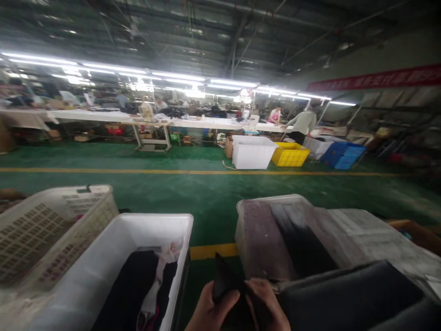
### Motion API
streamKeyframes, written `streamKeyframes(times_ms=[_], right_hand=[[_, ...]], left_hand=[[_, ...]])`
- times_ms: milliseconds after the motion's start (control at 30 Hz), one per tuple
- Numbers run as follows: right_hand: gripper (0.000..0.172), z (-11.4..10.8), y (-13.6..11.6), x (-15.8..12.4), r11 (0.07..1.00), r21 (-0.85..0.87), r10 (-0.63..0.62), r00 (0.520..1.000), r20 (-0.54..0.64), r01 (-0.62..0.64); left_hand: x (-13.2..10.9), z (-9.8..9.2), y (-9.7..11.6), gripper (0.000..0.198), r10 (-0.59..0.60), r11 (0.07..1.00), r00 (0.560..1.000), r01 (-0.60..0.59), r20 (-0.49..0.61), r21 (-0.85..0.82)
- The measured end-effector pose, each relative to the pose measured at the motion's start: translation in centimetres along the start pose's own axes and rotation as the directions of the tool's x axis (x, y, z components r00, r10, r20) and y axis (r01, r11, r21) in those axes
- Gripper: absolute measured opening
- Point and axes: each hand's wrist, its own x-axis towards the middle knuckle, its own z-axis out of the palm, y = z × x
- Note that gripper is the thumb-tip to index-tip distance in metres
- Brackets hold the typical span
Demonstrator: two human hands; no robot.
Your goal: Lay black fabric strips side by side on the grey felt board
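At the bottom middle, my left hand [214, 309] is closed on a piece of black fabric [225, 276], its thumb pressed on top. My right hand [267, 303] grips the same cloth from the other side, fingers curled. One corner of the fabric points up between the hands, and its lower part runs out of the frame. Just right of my right hand lies a dark folded cloth stack [351, 294]. To the left stands a white plastic bin [155, 220] holding black and pale cloth [132, 280].
A cream slatted basket [93, 216] stands far left. On the right, a bin [246, 239] is covered with grey-brown boards or cloth. Beyond the green floor [165, 193] are a white bin [253, 154], a yellow crate [291, 155], blue boxes [342, 155], long worktables and people working.
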Motion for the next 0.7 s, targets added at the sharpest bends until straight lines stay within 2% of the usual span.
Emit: streamKeyframes(times_ms=[33,100,167,233,367,467,567,633,700], right_hand=[[0.027,0.2,-0.1,0.0,0.998,0.054,0.014,0.999,0.047,-0.016],[0.028,0.4,-0.4,-0.2,0.98,0.127,0.149,0.987,0.062,-0.156],[0.03,0.8,-0.8,-0.6,0.944,0.168,0.29,0.957,-0.01,-0.285],[0.036,1.4,-1.3,-1.2,0.927,0.211,0.337,0.936,-0.102,-0.31],[0.046,2.5,-2.0,-2.0,0.924,0.274,0.322,0.931,-0.173,-0.268],[0.045,2.5,-1.9,-2.2,0.937,0.276,0.276,0.938,-0.208,-0.214],[0.042,2.0,-1.5,-2.6,0.952,0.242,0.24,0.946,-0.217,-0.187],[0.039,1.7,-1.5,-2.9,0.971,0.178,0.202,0.951,-0.235,-0.162],[0.033,1.6,-1.7,-3.4,0.996,0.072,0.077,0.963,-0.258,-0.06]], left_hand=[[0.1,-0.2,0.3,0.043,0.056,0.998,0.998,-0.056,0.007,0.027],[0.3,-0.5,0.9,0.041,0.17,0.981,0.984,-0.173,0.048,0.089],[0.5,-0.8,1.3,0.041,0.226,0.962,0.968,-0.239,0.106,0.13],[0.8,-1.1,1.4,0.042,0.202,0.966,0.965,-0.224,0.165,0.13],[0.9,-1.3,1.6,0.047,0.073,0.992,0.965,-0.096,0.25,0.079],[0.5,-0.9,1.8,0.051,0.034,0.999,0.965,-0.043,0.261,0.031],[0.1,-0.4,2.0,0.052,0.051,0.998,0.971,-0.061,0.232,0.033],[0.1,-0.2,2.1,0.051,0.099,0.993,0.966,-0.112,0.238,0.044],[0.3,-0.1,2.0,0.048,0.172,0.982,0.95,-0.187,0.262,0.035]])
